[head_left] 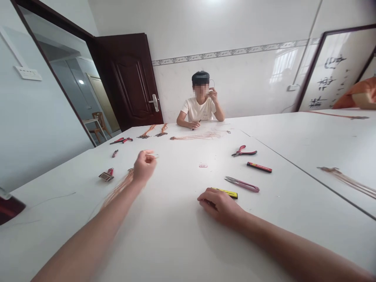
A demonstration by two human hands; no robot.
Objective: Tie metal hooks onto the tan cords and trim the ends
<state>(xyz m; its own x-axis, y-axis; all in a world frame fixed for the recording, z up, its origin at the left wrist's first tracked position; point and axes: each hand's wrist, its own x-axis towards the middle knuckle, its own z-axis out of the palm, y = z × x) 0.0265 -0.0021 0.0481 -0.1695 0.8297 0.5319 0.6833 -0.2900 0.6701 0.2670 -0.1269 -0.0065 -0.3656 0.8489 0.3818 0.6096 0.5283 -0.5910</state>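
My left hand (145, 166) is raised over the table, its thumb and fingers closed in a pinch. A thin, pale sliver shows at the fingertips, too small to name. Below it lies a bundle of brown cords (122, 186), partly hidden by my forearm. My right hand (220, 204) rests on the table with its fingers bent in; what is under them is hidden. Just behind it lies a flat yellow-and-black case (226, 193), partly covered. Thread snips (243, 184) with pink handles are to its right. A small clear, reddish tag (203, 165) lies farther off.
Red-handled pliers (244, 151) and a red-and-black case (259, 167) lie at right. More pliers (122, 140), a small box (106, 176) and cord bundles (349, 176) are about the white table (164, 239). A person (200, 109) sits opposite; another person's orange sleeve (360, 93) shows far right.
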